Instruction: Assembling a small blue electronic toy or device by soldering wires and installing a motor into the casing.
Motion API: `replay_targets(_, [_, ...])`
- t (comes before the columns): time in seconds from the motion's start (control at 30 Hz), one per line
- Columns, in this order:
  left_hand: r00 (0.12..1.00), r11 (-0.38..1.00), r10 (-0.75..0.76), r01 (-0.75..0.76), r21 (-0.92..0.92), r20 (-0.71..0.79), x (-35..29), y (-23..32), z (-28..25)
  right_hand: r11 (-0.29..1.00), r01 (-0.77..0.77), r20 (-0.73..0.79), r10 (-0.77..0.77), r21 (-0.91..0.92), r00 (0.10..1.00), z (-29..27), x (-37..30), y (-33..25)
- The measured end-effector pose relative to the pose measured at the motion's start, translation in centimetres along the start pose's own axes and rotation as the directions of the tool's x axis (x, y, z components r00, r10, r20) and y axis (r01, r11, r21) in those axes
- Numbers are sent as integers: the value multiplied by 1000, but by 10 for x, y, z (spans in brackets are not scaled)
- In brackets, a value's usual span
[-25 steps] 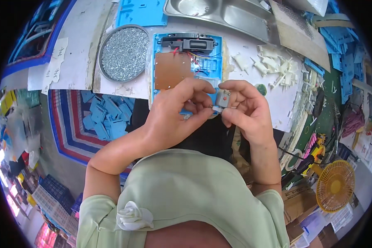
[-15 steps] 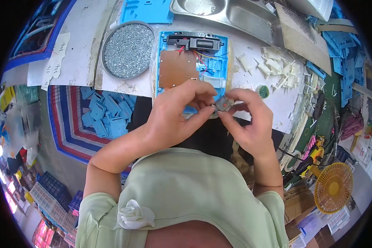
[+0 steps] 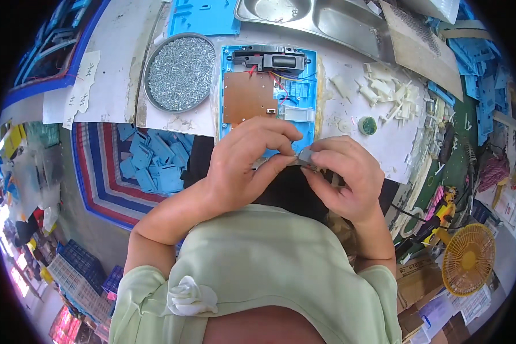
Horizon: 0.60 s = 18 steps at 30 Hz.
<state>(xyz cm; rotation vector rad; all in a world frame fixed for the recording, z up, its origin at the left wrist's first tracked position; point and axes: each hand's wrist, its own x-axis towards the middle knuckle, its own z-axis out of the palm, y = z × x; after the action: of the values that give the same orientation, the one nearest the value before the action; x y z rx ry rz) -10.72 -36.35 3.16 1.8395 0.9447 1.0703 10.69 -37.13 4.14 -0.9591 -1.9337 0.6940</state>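
My left hand (image 3: 243, 163) and my right hand (image 3: 341, 175) meet at the table's near edge, both pinching a small grey part (image 3: 305, 156) between thumbs and fingertips. Just beyond them lies an open blue plastic case (image 3: 266, 92) holding a brown circuit board (image 3: 249, 96), a black component at its far end and red and yellow wires. My fingers cover the case's near end.
A round metal tray of small screws (image 3: 180, 71) stands left of the case. White plastic pieces (image 3: 384, 92) and a green round cap (image 3: 367, 125) lie to the right. A steel sink (image 3: 315, 17) is behind. Blue plastic parts (image 3: 152, 160) fill a striped bag below left; a yellow fan (image 3: 469, 259) at right.
Both hands have stayed together over the case's near end, turning the small grey part; it now sits lower between the fingertips. The view has shifted slightly.
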Motion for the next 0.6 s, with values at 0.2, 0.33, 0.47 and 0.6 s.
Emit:
replay_targets(0.2, [997,1000,4,-4,-4,-71,-5,-3,0,997,71,-29,-73,-40,997,2,0,5])
replay_targets(0.33, [998,998,3,-7,-59,-70,1,-13,-10,994,82,-42,-85,-71,995,-4,-3,14])
replay_targets(0.47, [985,944,83,-31,328,-148,34,-22,-22,991,32,-64,-41,-127,997,-16,1,20])
replay_targets(0.6, [978,819,197,-204,536,71,62,-36,-20,960,-220,-167,191,-174,967,-27,-3,36])
